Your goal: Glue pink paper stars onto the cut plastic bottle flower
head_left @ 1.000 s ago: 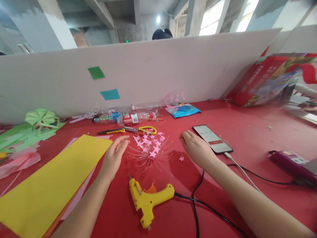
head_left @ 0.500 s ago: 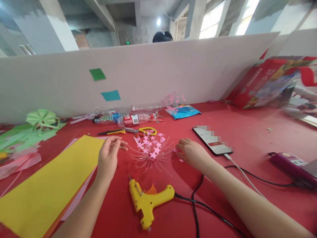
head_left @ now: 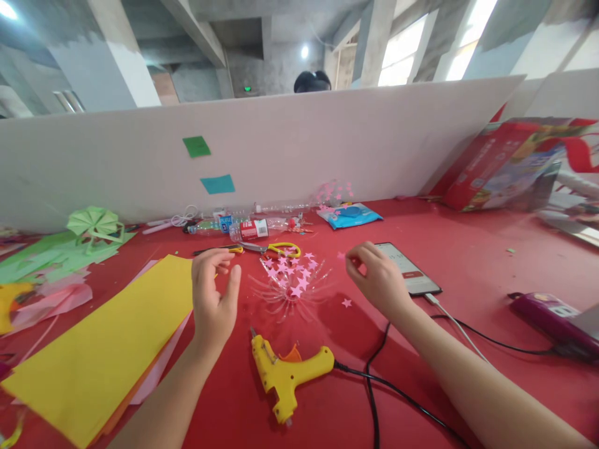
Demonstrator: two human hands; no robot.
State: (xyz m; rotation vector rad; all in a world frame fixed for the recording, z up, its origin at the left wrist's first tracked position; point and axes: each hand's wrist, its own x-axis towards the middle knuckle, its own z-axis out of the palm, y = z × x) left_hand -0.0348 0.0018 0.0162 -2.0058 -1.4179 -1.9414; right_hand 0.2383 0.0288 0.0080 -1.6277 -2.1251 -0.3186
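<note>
On the red table, a clear plastic piece cut into thin curling strips (head_left: 292, 307) carries several pink paper stars (head_left: 299, 274) at its middle. To its left, my left hand (head_left: 215, 299) is raised and empty, with thumb and fingers apart. On the right, my right hand (head_left: 377, 274) is pinched closed, and a blurred pink star (head_left: 340, 255) shows at its fingertips. A loose pink star (head_left: 346, 303) lies below that hand. Nearer me rests a yellow glue gun (head_left: 290, 374) on its side, nozzle pointing away, touched by neither hand.
Yellow paper sheets (head_left: 107, 343) lie left. Scissors (head_left: 285, 249), plastic bottles (head_left: 253, 229) and a blue wipes packet (head_left: 350, 216) are behind. A phone (head_left: 409, 271) is partly behind my right hand. A black cord (head_left: 369, 374) crosses the right side. A white board (head_left: 299, 143) stands across the back.
My right hand has lifted up and rightward from near the loose star, with a pink star at its fingertips. My left hand has shifted slightly right, its thumb now further from the fingers.
</note>
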